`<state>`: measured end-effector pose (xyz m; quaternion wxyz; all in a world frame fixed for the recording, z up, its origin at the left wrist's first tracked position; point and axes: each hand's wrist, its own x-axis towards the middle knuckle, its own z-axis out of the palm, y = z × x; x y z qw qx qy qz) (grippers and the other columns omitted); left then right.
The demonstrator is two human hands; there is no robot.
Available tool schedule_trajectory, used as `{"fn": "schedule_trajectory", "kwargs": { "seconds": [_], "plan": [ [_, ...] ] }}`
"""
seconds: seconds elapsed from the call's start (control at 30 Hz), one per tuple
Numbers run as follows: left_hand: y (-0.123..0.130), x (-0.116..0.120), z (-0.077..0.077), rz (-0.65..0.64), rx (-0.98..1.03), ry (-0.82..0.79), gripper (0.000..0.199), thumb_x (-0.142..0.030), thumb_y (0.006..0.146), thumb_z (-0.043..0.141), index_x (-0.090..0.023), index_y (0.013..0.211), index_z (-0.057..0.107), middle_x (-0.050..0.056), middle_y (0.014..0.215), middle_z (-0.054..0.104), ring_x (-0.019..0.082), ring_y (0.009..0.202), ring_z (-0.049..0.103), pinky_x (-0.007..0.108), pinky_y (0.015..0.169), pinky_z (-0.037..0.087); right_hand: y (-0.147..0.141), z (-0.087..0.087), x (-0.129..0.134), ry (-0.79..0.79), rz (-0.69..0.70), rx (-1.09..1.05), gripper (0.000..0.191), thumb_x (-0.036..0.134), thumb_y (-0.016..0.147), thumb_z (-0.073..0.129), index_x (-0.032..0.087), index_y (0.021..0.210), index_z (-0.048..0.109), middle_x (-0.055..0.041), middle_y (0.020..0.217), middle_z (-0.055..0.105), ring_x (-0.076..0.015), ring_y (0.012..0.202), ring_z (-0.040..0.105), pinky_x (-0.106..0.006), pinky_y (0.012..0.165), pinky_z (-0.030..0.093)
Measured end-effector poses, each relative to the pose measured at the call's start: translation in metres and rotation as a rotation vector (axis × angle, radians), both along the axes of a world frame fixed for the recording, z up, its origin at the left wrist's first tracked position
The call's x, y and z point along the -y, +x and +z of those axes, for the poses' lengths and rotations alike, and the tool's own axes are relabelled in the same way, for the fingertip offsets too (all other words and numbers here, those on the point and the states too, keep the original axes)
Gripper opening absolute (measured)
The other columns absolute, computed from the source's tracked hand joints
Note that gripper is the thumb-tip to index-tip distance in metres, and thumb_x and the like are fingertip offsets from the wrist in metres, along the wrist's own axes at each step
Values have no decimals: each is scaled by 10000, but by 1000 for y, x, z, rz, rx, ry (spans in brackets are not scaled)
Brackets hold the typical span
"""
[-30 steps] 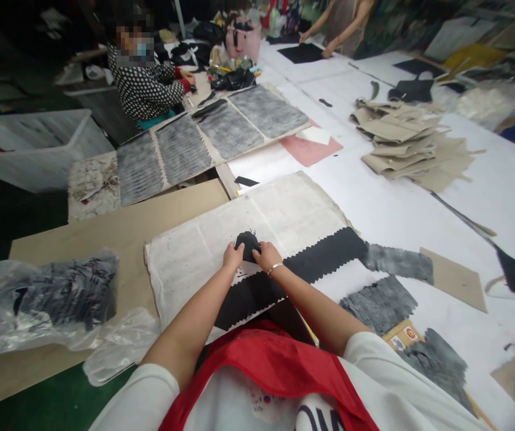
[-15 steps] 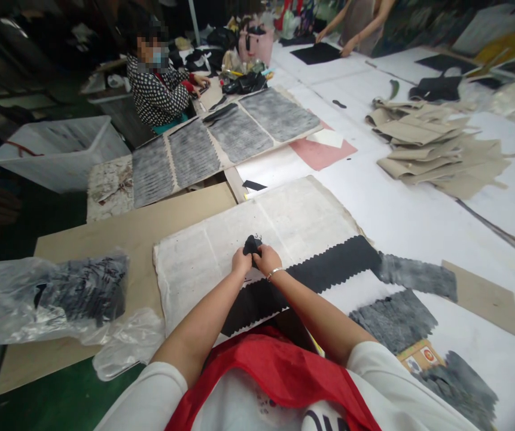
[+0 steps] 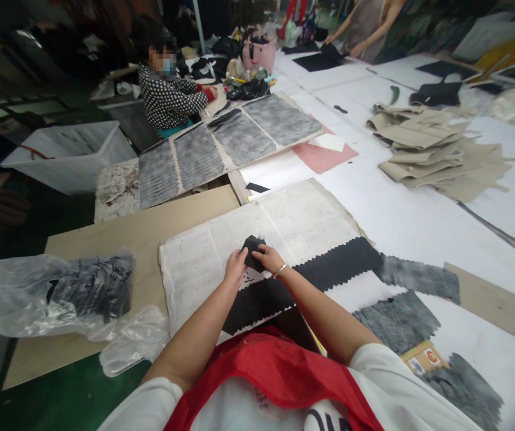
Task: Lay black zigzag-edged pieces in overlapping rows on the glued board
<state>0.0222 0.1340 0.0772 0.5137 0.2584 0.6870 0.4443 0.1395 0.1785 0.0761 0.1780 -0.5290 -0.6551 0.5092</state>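
Observation:
A small black fabric piece (image 3: 253, 254) is held up between my two hands over a pale board (image 3: 302, 209). My left hand (image 3: 236, 266) pinches its left edge, and my right hand (image 3: 270, 258), with a bracelet at the wrist, grips its right side. Beneath my forearms a black strip with zigzag edges (image 3: 338, 263) lies across the board's near part. Small dark bits are scattered on the board around the piece.
Left are a tan board (image 3: 149, 230) and a plastic bag with dark pieces (image 3: 91, 287). Ahead lies a panel of grey pieces (image 3: 243, 140); a person (image 3: 167, 96) sits beyond it. Beige fabric (image 3: 445, 155) and grey stacks (image 3: 401, 320) are right.
The black piece has been spread wider and shows more of its flat face between my hands. The view has shifted slightly. The seated person's hands have drawn back.

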Motion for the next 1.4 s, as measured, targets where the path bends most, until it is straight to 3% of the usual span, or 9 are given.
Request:
{"fn": "schedule_trajectory", "kwargs": {
  "seconds": [0.23, 0.5, 0.63, 0.83, 0.9, 1.03, 1.13, 1.27, 1.4],
  "plan": [
    [3, 6, 20, 337, 576, 166, 219, -150, 663, 653, -135, 877, 607, 25, 754, 667, 130, 703, 625, 298, 782, 481, -19, 27, 31, 469, 8, 161, 261, 311, 884, 434, 133, 1029, 558, -131, 1005, 580, -223, 960, 534, -357, 878, 423],
    [-3, 6, 46, 424, 658, 336, 278, -209, 709, 654, -168, 983, 626, 68, 933, 684, 177, 899, 637, 338, 904, 454, -43, 37, 29, 347, -152, -138, 353, 383, 907, 359, 167, 1112, 550, -108, 1076, 587, -213, 1016, 535, -365, 934, 395],
    [-23, 3, 59, 464, 464, 447, 335, -274, 695, 692, -169, 1005, 619, 76, 999, 677, 183, 916, 634, 349, 920, 451, -63, 45, 23, -21, -288, -470, 283, 424, 845, 490, 199, 969, 609, -54, 957, 646, -199, 944, 581, -346, 910, 415],
    [-55, 4, 72, 476, 80, 537, 352, -388, 773, 620, -184, 1060, 603, 77, 1047, 661, 201, 968, 616, 343, 900, 460, -93, 51, 10, -735, -457, -893, 475, 488, 922, 228, 185, 812, 577, -61, 664, 644, -206, 690, 638, -380, 680, 502],
    [-61, 8, 75, 438, -89, 519, 345, -402, 791, 599, -182, 1057, 609, 81, 1072, 653, 204, 1003, 600, 341, 925, 443, -105, 57, 8, -813, -458, -1008, 466, 488, 919, 245, 190, 797, 582, -61, 679, 653, -206, 701, 639, -371, 668, 501],
    [-71, 10, 82, 408, -212, 542, 357, -404, 831, 544, -183, 1108, 587, 86, 1133, 635, 202, 1061, 576, 341, 967, 415, -124, 71, 8, -611, -394, -990, 430, 537, 874, 348, 197, 747, 580, -49, 697, 654, -200, 711, 625, -337, 669, 492],
    [-77, 6, 82, 378, -220, 561, 352, -391, 839, 532, -191, 1123, 587, 82, 1163, 625, 203, 1094, 560, 342, 992, 395, -123, 77, 10, -259, -302, -771, 446, 575, 855, 363, 197, 808, 594, -48, 776, 654, -196, 751, 600, -322, 686, 474],
    [-71, 1, 70, 299, -150, 504, 308, -354, 818, 551, -189, 1070, 611, 85, 1129, 637, 213, 1079, 566, 355, 996, 389, -95, 77, 13, 268, -124, -264, 261, 433, 824, 488, 196, 870, 587, -51, 815, 632, -197, 774, 567, -324, 744, 439],
    [-56, 5, 62, 119, 56, 408, 395, -335, 740, 642, -193, 1103, 578, 82, 1074, 643, 212, 1011, 588, 355, 927, 433, -51, 75, 13, 375, 5, -7, 239, 359, 855, 421, 193, 937, 572, -67, 832, 634, -202, 767, 572, -330, 737, 435]
  ]
}}
